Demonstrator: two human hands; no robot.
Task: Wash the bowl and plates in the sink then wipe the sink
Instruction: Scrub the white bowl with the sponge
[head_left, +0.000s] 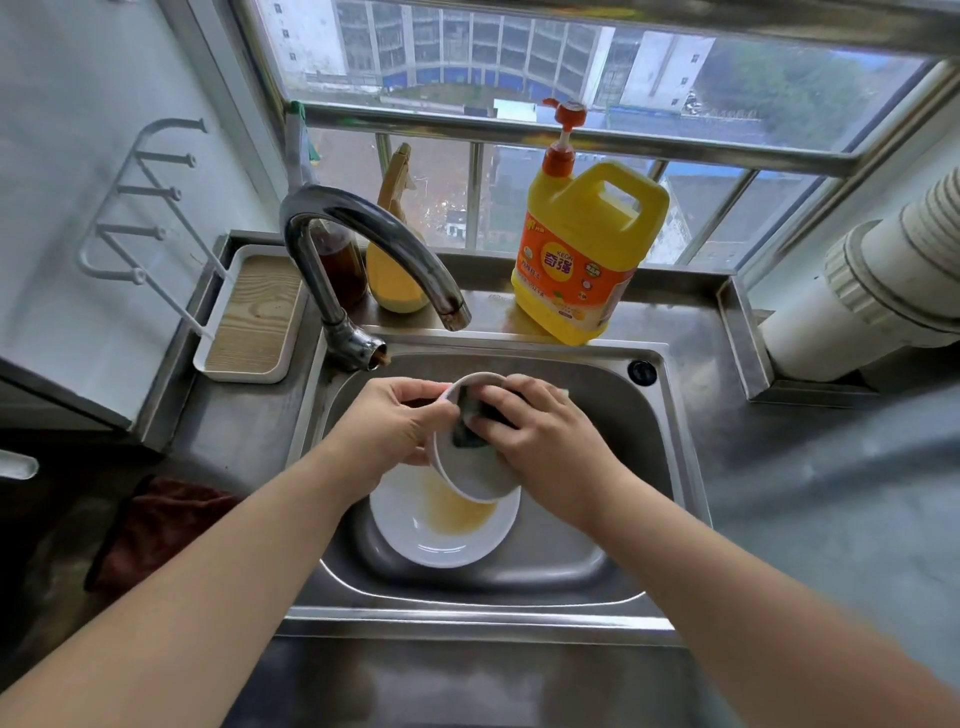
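Note:
Over the steel sink (660, 447) my left hand (395, 426) grips the rim of a small white bowl (470, 480), tilted toward me. My right hand (540, 441) presses a dark sponge (470, 423) into the bowl. Below the bowl, on the sink's floor, lies a white plate (415, 535) smeared with yellow-brown sauce. The bowl and my hands hide the plate's far part.
A curved steel tap (374, 234) arches over the sink's back left. A yellow detergent jug (587, 249) and two bottles (395, 260) stand on the back ledge. A white tray (254, 317) sits at the left, a brown cloth (150, 525) on the left counter, white pipes (872, 291) at the right.

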